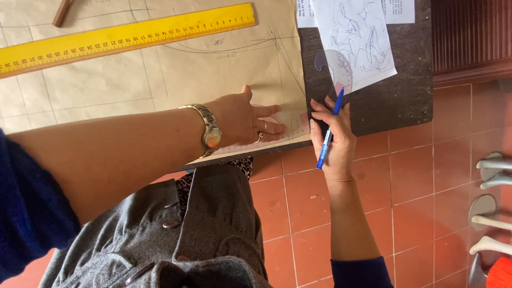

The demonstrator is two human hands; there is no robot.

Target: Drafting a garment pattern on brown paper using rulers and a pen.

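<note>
My left hand, with a gold watch on the wrist, lies flat with spread fingers on a clear pinkish curved ruler. That ruler rests on brown pattern paper near its right corner. My right hand grips a blue pen beside the paper's right edge, the pen pointing up toward a clear protractor. The pen's tip is close to the protractor, and I cannot tell whether they touch.
A long yellow ruler lies slanted across the paper's top. White sheets with scribbled lines sit on the dark table. Red tiled floor lies below, with sandals at the right. My grey buttoned garment fills the bottom.
</note>
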